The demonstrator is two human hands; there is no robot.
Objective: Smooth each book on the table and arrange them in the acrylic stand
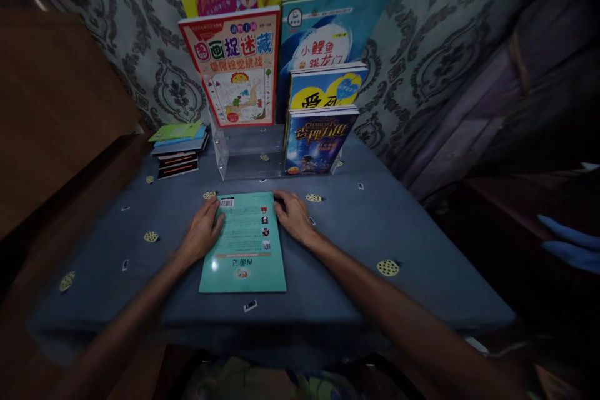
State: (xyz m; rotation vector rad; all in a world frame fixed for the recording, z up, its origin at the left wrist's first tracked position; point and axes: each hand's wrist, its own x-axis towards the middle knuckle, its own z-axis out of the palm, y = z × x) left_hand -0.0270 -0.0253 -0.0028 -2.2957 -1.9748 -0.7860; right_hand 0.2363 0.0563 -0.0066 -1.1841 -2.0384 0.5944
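Two bare hands at a green book, which lies flat on the cloth-covered surface, in front of a clear rack. The barcode end faces the rack; the printed title appears upside down. Left hand: at the book's far left corner, fingers close together and loosely bent, thumb set apart. Right hand: at the far right corner, fingers partly curled. Whether either hand's fingers pinch the book or merely rest against its edges cannot be told. The rack carries a red-edged book at left and, at right, a dark blue book before a blue-and-yellow book. A book stack lies left of the rack.
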